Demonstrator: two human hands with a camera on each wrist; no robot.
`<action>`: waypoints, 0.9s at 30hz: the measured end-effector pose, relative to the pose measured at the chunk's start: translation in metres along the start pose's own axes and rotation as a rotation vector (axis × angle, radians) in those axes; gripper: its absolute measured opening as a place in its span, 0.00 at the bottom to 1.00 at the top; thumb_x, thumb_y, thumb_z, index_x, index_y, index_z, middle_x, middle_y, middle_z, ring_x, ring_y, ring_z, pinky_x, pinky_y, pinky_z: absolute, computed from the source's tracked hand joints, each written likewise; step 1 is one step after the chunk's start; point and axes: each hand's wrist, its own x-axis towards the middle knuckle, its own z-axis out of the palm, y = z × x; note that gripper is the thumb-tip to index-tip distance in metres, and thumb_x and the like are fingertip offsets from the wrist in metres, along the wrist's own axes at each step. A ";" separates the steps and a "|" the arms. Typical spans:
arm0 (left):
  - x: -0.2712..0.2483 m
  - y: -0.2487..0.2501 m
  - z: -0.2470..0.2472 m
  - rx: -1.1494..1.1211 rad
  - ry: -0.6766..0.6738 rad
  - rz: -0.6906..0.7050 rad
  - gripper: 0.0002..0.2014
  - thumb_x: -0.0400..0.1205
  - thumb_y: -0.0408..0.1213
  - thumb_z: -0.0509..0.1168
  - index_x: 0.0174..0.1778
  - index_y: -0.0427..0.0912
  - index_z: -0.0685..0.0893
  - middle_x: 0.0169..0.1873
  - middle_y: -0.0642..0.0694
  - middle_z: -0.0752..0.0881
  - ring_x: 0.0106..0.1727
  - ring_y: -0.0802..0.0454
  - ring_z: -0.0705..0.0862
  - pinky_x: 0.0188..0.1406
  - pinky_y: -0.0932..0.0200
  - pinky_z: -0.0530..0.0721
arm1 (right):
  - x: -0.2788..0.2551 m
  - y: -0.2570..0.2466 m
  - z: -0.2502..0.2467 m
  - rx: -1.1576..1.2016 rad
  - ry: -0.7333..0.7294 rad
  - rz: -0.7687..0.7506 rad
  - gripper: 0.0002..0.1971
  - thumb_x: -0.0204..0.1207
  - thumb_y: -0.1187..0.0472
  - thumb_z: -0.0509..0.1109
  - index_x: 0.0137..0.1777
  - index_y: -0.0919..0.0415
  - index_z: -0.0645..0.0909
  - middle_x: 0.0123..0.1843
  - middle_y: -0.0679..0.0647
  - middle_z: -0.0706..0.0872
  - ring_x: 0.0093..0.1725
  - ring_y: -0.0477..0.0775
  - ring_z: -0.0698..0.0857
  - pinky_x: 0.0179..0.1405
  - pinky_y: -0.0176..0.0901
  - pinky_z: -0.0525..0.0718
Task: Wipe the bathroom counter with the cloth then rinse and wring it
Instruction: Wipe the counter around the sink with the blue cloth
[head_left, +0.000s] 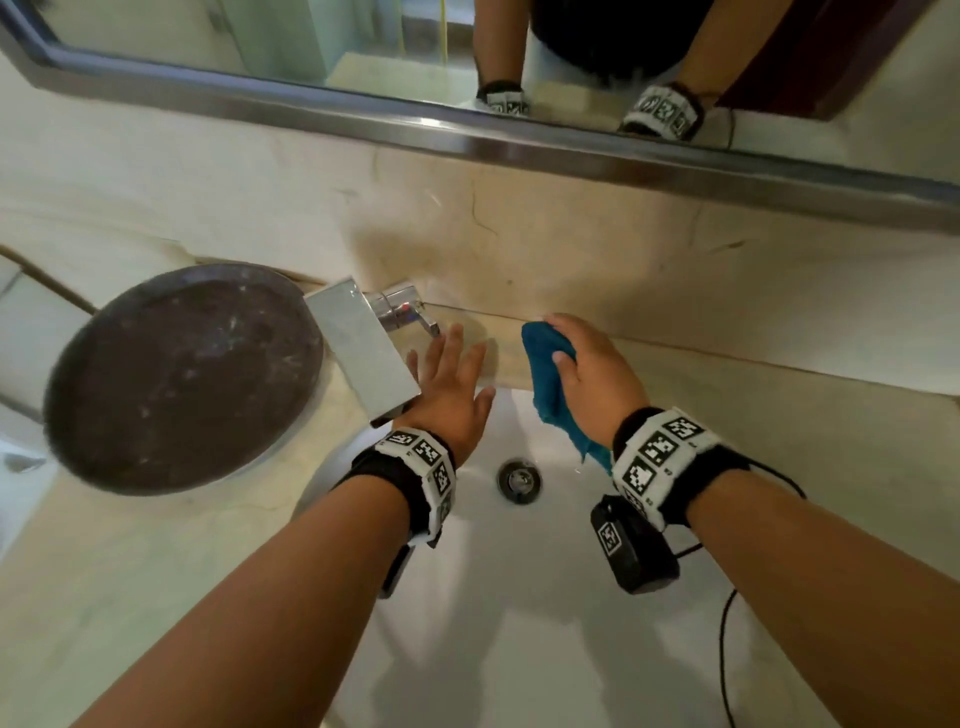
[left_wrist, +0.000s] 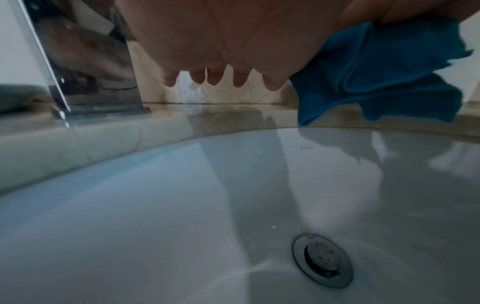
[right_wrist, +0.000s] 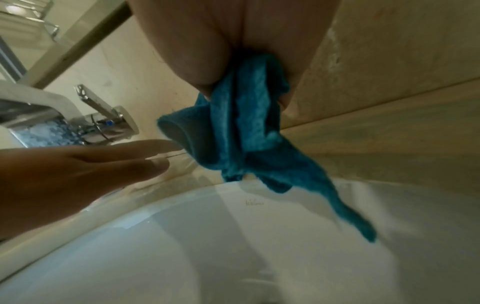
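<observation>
Over the sink, head view: both forearms reach from the bottom of the frame over the white basin (head_left: 519, 623).
Right hand (head_left: 597, 374): right of centre, fingers and thumb curled round the blue cloth (head_left: 550, 384), which hangs in a bunch with a tail dropping toward the wristband.
Left hand (head_left: 452, 384): centre of the frame, fingers straight and spread, holding nothing, just beside the chrome faucet (head_left: 363, 348) and near its lever (head_left: 415, 317).
Counter (head_left: 156, 571): pale marble, running round the basin; a dark round tray (head_left: 176, 379) sits at left.
Drain (head_left: 519, 480): chrome, at lower centre between the two wrists.
Mirror (head_left: 467, 52): along the top edge, reflecting both wristbands.

Left wrist view, palm: the left hand (left_wrist: 233, 41) fills the top centre, its fingertips (left_wrist: 239, 80) apart and extended, gripping nothing.
Cloth (left_wrist: 376, 78): upper right, hanging above the basin's far rim.
Faucet (left_wrist: 85, 67): upper left, standing on the counter edge.
Drain (left_wrist: 322, 261): lower right in the basin (left_wrist: 155, 226).

Right wrist view, grip: the right hand (right_wrist: 233, 51) at top centre clasps the cloth (right_wrist: 249, 127), whose folds trail down toward the right.
Left hand (right_wrist: 78, 174): left of the frame, fingers stretched toward the cloth; whether they touch it I cannot tell.
Faucet (right_wrist: 103, 123): centre left, by the wall.
</observation>
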 end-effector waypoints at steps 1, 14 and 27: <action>0.003 0.000 0.004 -0.005 0.009 -0.010 0.29 0.88 0.48 0.44 0.82 0.51 0.40 0.82 0.45 0.34 0.82 0.47 0.34 0.78 0.47 0.31 | 0.005 0.000 0.002 0.020 0.015 -0.015 0.20 0.84 0.63 0.56 0.74 0.50 0.66 0.72 0.56 0.72 0.66 0.55 0.76 0.65 0.39 0.69; 0.024 -0.009 0.044 -0.020 0.127 -0.124 0.32 0.76 0.60 0.25 0.76 0.56 0.27 0.80 0.40 0.30 0.82 0.42 0.32 0.80 0.44 0.32 | 0.023 -0.007 0.036 -0.402 -0.104 -0.186 0.23 0.82 0.56 0.61 0.77 0.58 0.67 0.69 0.54 0.70 0.69 0.56 0.66 0.71 0.44 0.66; 0.016 -0.014 0.032 -0.065 0.038 -0.084 0.31 0.87 0.53 0.39 0.80 0.48 0.30 0.80 0.44 0.28 0.80 0.47 0.28 0.66 0.60 0.18 | 0.041 0.000 0.031 -0.428 -0.024 -0.165 0.27 0.72 0.74 0.62 0.72 0.58 0.75 0.66 0.59 0.80 0.64 0.64 0.75 0.66 0.50 0.72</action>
